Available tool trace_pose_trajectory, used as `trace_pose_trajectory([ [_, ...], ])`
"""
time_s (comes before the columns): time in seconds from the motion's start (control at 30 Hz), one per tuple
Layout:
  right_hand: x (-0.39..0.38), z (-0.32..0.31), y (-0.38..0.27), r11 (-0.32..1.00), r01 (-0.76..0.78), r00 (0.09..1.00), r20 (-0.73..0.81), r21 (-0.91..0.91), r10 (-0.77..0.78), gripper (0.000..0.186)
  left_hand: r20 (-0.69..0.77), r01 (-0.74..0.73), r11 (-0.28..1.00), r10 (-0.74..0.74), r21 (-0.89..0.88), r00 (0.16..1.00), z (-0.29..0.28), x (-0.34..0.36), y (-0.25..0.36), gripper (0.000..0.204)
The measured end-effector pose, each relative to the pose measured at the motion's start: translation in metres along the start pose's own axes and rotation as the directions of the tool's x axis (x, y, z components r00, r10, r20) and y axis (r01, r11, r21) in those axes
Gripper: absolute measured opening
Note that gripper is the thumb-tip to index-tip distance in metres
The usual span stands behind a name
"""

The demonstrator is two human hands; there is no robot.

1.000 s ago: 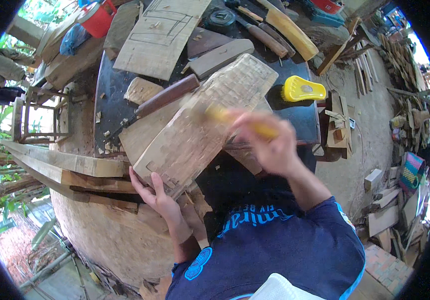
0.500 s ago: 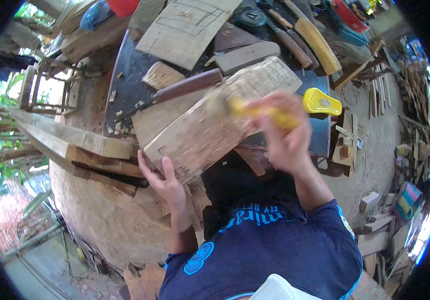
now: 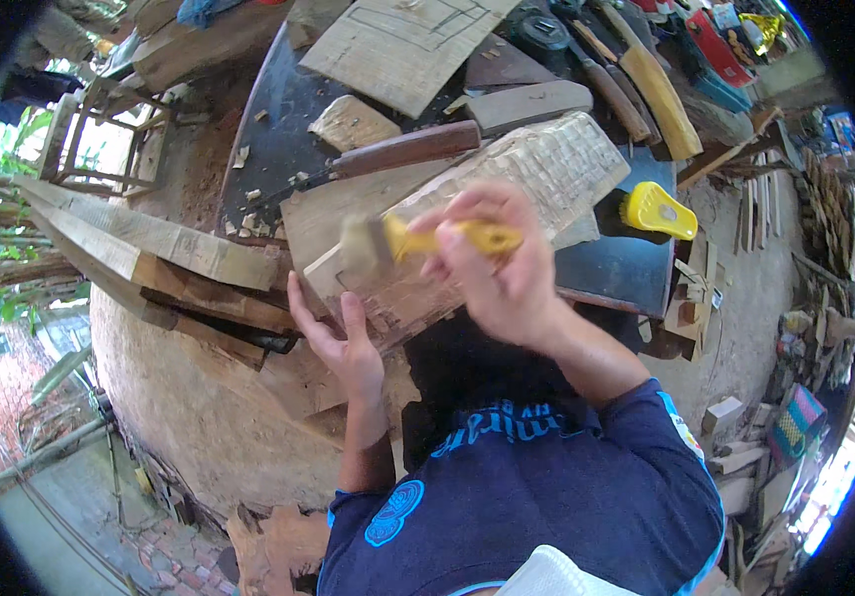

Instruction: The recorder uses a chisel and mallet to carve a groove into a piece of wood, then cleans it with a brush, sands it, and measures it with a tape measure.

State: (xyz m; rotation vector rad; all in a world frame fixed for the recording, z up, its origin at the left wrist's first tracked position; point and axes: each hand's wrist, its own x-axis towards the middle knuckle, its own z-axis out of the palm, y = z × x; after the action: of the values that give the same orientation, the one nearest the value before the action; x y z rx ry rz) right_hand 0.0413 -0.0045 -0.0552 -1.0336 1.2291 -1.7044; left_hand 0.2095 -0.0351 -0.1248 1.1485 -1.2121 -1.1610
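A thick wooden block [image 3: 554, 177] with a chiselled, carved face lies slanted across the near part of the table. My left hand [image 3: 340, 343] holds its lower left corner, thumb and fingers apart against the wood. In my right hand [image 3: 500, 260] is a paintbrush [image 3: 395, 241] with a yellow handle. Its pale bristles, blurred by motion, are over the left end of the block's carved face. Under the block a flat wooden board [image 3: 320, 214] partly shows. A yellow-backed brush [image 3: 662, 211] rests at the table's right edge.
On the dark table [image 3: 273, 134] lie a dark wooden bar [image 3: 407, 149], a wood chunk [image 3: 353, 127], a board with pencil lines [image 3: 407, 60], a grey-brown wooden piece [image 3: 530, 105], long-handled tools [image 3: 661, 104] and wood chips. Long timbers [image 3: 164, 260] jut in from the left.
My right hand has swept the paintbrush left and slightly down along the block, toward its left end. My left hand keeps its hold. The whole view has shifted a little.
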Motion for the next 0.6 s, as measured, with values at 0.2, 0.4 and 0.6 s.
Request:
trace_pose_trajectory([
  [0.2, 0.000, -0.096, -0.021, 0.891, 0.249, 0.900, -0.250, -0.380, -0.358, 0.008, -0.014, -0.029, 0.990, 0.032, 0.136, 0.999, 0.003, -0.002, 0.004, 0.058],
  [0.4, -0.023, -0.166, -0.039, 0.731, 0.226, 0.828, -0.268, -0.644, -0.493, 0.012, -0.107, -0.084, 0.968, 0.112, 0.234, 0.988, 0.006, 0.005, -0.006, 0.051],
  [0.6, -0.023, -0.207, -0.051, 0.649, 0.190, 0.873, -0.175, -0.737, -0.455, 0.016, -0.142, -0.043, 0.916, 0.108, 0.399, 0.984, 0.007, 0.019, -0.002, 0.043],
])
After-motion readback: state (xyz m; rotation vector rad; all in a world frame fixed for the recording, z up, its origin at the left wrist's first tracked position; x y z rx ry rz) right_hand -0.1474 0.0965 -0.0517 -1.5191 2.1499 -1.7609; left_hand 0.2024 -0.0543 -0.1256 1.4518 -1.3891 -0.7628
